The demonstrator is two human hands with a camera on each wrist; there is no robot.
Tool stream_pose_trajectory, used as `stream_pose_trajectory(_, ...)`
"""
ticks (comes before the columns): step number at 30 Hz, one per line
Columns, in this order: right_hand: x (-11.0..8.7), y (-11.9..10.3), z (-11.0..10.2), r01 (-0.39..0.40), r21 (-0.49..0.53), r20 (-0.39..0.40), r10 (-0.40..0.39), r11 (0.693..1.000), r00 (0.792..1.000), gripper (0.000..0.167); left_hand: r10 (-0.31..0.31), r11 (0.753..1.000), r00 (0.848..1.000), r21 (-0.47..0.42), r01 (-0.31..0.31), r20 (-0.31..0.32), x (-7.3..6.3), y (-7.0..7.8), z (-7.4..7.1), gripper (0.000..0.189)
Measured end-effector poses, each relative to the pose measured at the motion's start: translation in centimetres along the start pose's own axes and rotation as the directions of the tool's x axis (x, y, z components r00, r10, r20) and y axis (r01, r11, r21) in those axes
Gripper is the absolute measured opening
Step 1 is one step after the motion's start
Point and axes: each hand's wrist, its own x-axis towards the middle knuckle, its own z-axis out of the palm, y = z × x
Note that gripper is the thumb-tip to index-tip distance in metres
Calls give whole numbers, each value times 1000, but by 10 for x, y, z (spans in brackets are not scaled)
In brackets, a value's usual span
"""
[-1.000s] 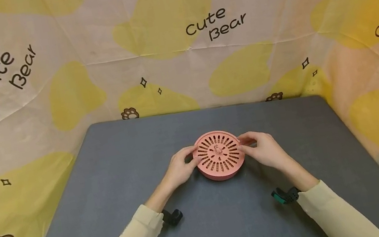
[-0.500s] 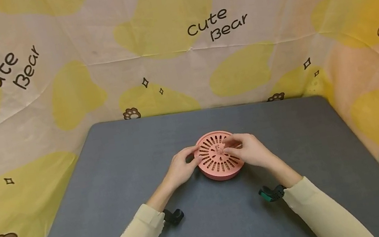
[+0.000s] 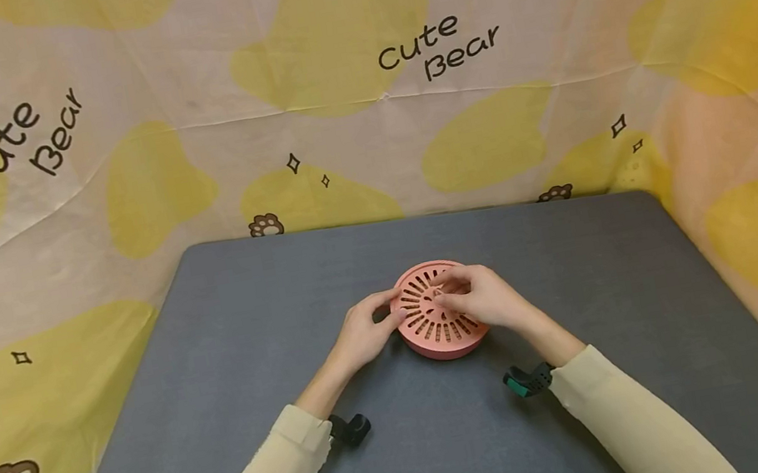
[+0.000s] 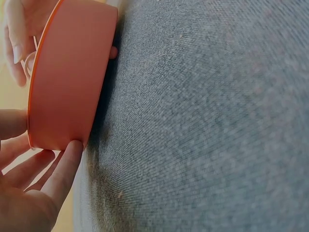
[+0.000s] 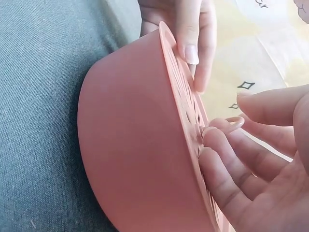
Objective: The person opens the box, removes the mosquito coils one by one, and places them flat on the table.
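Note:
A round pink box [image 3: 448, 353], like a mosquito coil holder, stands on the grey table. Its lid [image 3: 429, 327] has radiating slots and a small ring [image 5: 235, 124] standing up at the centre. My left hand [image 3: 360, 334] holds the box at its left side, thumb on the lid's rim and fingers against the side wall. Over the lid's right part, my right hand [image 3: 490, 298] reaches to the ring. In the right wrist view some of its fingertips touch the lid beside the ring, while the thumb appears slightly apart from it. The box's inside is hidden.
The grey tabletop [image 3: 267, 290] spreads around the box. Patterned cloth [image 3: 330, 42] with yellow patches and lettering hangs behind the table and at both sides. A dark strap with a small device [image 3: 529, 380] sits at the right wrist, and another [image 3: 351, 430] at the left.
My right hand has moved left from the box's right rim to the ring at the lid's centre. My left hand keeps its hold, and the box stays in place.

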Motion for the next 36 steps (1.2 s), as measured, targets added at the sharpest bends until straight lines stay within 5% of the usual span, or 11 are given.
stream_pose_trajectory(20, 5, 1, 0, -9, 34, -8, 9, 999, 1000, 23, -28, 997, 999, -65, 30, 33, -2, 0, -1, 56)
stream_pose_trajectory(36, -9, -3, -20, -24, 91, -11, 25, 996, 1000, 27, -29, 997, 999, -69, 31, 34, -1, -2, 2, 54)
